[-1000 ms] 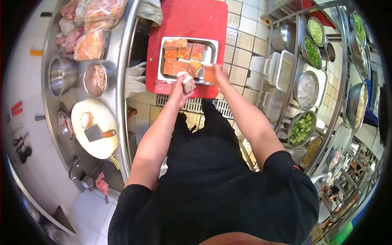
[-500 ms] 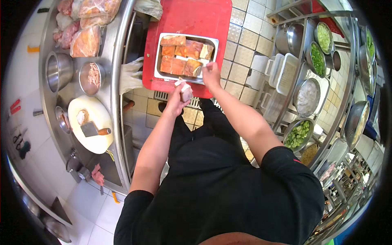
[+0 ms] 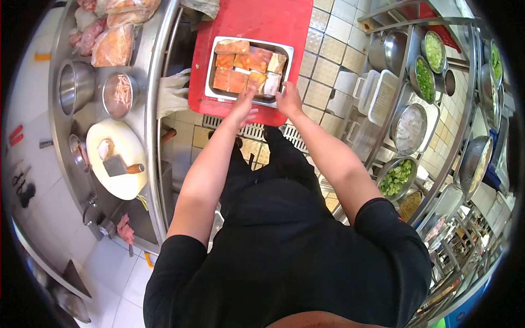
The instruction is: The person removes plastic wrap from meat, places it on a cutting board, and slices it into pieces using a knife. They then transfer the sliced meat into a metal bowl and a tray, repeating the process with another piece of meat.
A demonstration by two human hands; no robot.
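Note:
A metal tray (image 3: 210,87) holds several rectangular blocks of meat (image 3: 238,82) with orange-brown tops, set in rows. One paler, whitish block of meat (image 3: 272,84) sits in its near right corner. My left hand (image 3: 243,109) is at the tray's near edge, fingers apart, fingertips reaching over the rim beside the blocks; nothing shows in it. At the near right corner my right hand (image 3: 290,101) rests against the rim, thumb and fingers apart, with nothing visible between them. Beneath the tray is a red board or tabletop (image 3: 257,22).
Left, a steel counter (image 3: 150,54) carries bagged meat (image 3: 113,46), bowls (image 3: 117,95) and a round white chopping board (image 3: 117,183) with a cleaver (image 3: 115,165). Right, a rack holds plastic baskets (image 3: 384,95) and bowls of chopped greens (image 3: 398,177). Gloves (image 3: 175,95) hang at the counter edge.
The whitish block has gone from my left hand into the tray's near right corner. My left hand has moved forward to the rim and its fingers have opened. My right hand has shifted slightly right.

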